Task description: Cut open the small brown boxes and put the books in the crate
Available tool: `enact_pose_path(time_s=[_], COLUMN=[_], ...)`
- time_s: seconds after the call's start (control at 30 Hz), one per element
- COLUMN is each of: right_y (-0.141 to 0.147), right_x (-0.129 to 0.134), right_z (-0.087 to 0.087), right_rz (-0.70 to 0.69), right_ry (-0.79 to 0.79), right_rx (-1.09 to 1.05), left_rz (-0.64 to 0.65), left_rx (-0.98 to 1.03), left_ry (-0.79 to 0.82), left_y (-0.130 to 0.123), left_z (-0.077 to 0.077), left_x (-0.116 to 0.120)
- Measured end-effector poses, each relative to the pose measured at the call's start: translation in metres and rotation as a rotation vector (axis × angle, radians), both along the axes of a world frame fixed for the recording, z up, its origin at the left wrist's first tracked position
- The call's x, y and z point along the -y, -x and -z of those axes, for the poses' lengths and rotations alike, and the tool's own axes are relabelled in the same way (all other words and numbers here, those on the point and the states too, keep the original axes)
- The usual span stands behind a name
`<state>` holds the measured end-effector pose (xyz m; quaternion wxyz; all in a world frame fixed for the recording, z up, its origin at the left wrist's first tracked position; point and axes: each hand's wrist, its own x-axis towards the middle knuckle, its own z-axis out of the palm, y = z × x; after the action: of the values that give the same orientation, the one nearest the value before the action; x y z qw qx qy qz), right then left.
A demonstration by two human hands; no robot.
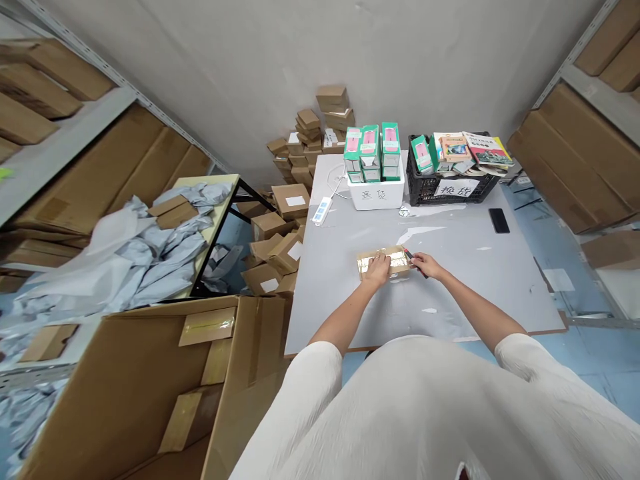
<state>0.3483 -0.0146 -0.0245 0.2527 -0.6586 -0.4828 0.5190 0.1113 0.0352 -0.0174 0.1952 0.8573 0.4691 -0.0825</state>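
A small brown cardboard parcel (399, 259) with shiny clear tape over its top lies on the grey table (340, 293). My left hand (379, 268) rests on the parcel's left part, fingers spread over the tape. In my right hand (425, 265) is a slim black and red cutter (416, 261), its red end pointing up and left at the parcel's right end. The blade itself is too small to make out.
Behind the parcel stand a white bin (377, 197) of green and pink boxes and a black crate (420, 189) with books. A phone (499, 221) lies at right, a power strip (322, 210) at left. A large open carton (255, 400) stands left of the table.
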Motion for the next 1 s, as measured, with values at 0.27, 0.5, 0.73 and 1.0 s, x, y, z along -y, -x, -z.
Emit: enact_pose_path(time_s=[0.27, 0.5, 0.73, 1.0], right_y=[-0.033, -0.060, -0.059, -0.048], right_x=[0.000, 0.004, -0.008, -0.024], right_z=[-0.012, -0.021, -0.030, -0.030], right_rz=[-0.016, -0.144, -0.419, -0.542], right_ry=[-0.002, -0.012, -0.177, -0.202], right_rx=[0.130, 0.256, 0.588, 0.692], left_rz=[0.005, 0.032, 0.115, 0.103], left_rx=[-0.053, -0.052, -0.017, -0.008], left_ry=[0.050, 0.007, -0.019, -0.003], left_y=[-0.010, 0.001, 0.010, 0.011], left_z=[-0.005, -0.008, -0.008, -0.007], left_x=[-0.006, 0.001, 0.001, 0.004])
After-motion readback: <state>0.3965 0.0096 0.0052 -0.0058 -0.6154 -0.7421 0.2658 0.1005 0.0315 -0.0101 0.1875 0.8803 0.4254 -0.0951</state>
